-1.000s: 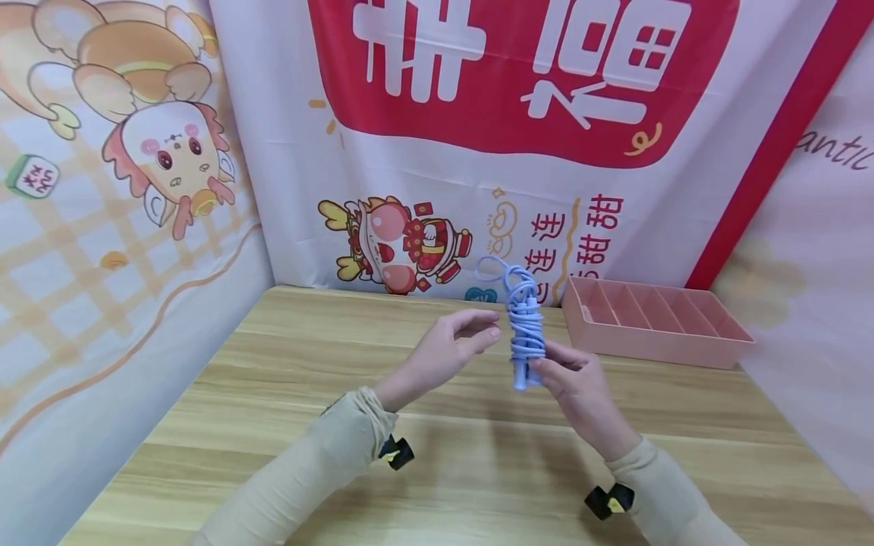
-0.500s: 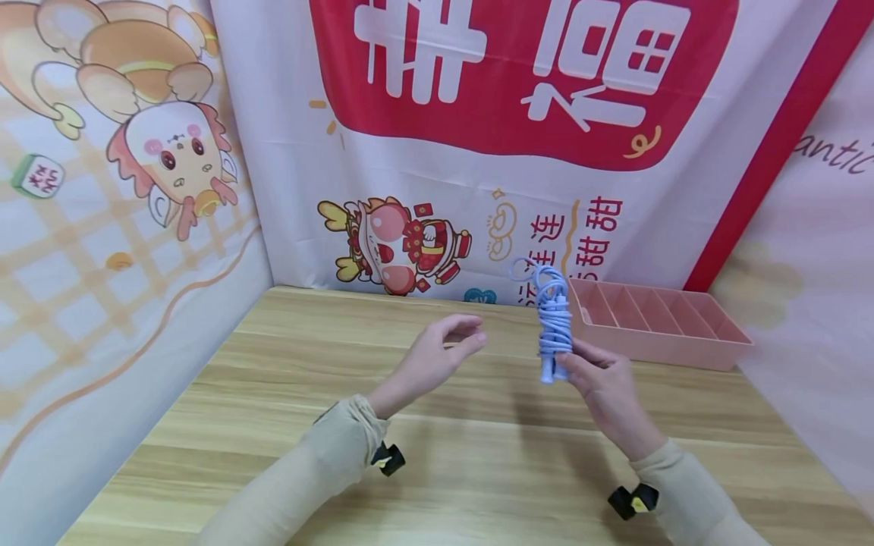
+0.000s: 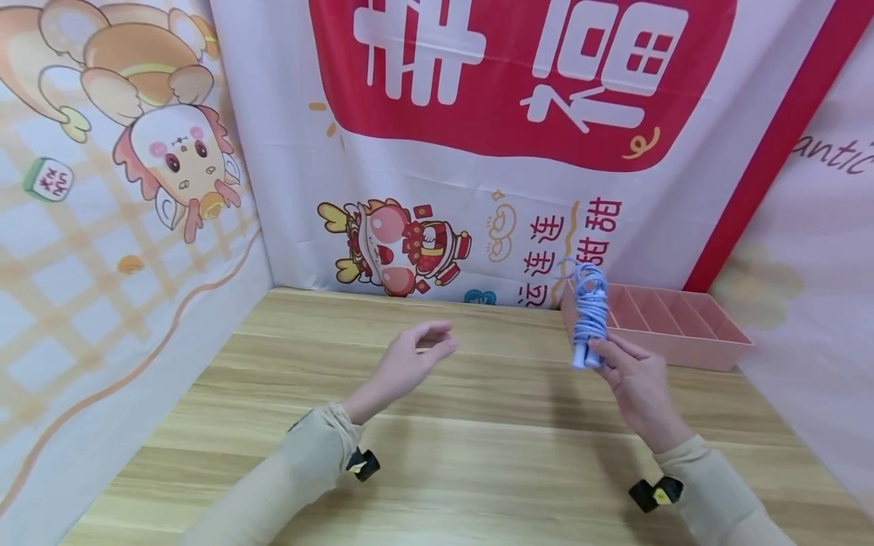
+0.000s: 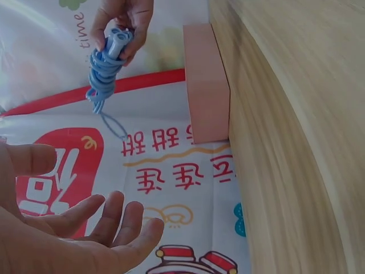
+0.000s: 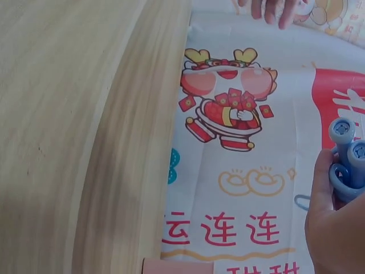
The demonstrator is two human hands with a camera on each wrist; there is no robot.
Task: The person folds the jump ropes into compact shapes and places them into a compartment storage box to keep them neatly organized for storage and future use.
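A light-blue jump rope (image 3: 591, 311), its cord wound round its two handles, is held up above the table in my right hand (image 3: 635, 383). Thumb and fingers pinch it near the handle ends, and a loose loop of cord sticks out at the top. The right wrist view shows the round handle ends (image 5: 342, 130) beside the thumb. My left hand (image 3: 403, 364) hovers over the middle of the table with relaxed, slightly bent fingers and nothing in it. In the left wrist view its fingers (image 4: 111, 220) are spread apart from the rope.
A pink divided box (image 3: 683, 345) stands at the back right of the wooden table (image 3: 437, 470), just behind the rope. A printed cloth (image 3: 423, 174) hangs along the back edge, and another patterned cloth (image 3: 123, 250) covers the left side.
My right hand has carried the jump rope to the right, so it now overlaps the pink box's left end. My left hand has drawn away to the left and slightly down.
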